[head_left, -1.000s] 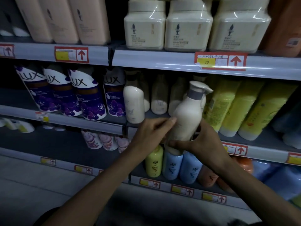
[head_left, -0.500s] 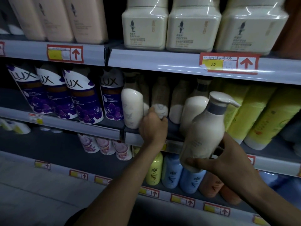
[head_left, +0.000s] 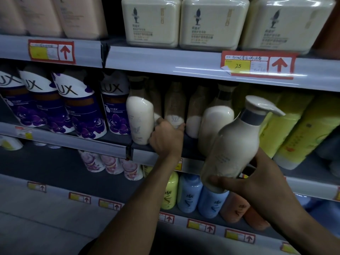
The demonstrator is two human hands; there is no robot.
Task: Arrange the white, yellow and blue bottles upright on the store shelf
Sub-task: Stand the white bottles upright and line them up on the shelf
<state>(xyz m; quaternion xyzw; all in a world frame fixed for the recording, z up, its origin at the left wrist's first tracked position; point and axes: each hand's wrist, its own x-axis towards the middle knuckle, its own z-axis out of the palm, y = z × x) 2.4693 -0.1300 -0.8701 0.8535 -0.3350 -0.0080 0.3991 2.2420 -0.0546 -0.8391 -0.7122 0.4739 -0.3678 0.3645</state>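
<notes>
My right hand (head_left: 265,184) grips a white pump bottle (head_left: 237,140) by its base, tilted in front of the middle shelf (head_left: 312,184). My left hand (head_left: 166,138) reaches onto that shelf and its fingers curl round the base of a white bottle (head_left: 174,111) standing in the second row. More white bottles stand beside it, one at the front left (head_left: 140,116) and one at the front right (head_left: 215,122). Yellow bottles (head_left: 301,129) lean at the right. On the lower shelf stand a yellow bottle (head_left: 170,192) and blue bottles (head_left: 189,194).
Purple LUX refill packs (head_left: 81,109) fill the middle shelf's left. Cream square jars (head_left: 213,23) stand on the top shelf. Orange bottles (head_left: 233,208) sit right of the blue ones below. Floral packs (head_left: 112,164) lie on the lower shelf. Price tags line the shelf edges.
My left hand let go of the held pump bottle and reached onto the shelf to a back-row white bottle. My right hand carried the pump bottle to the right and lower.
</notes>
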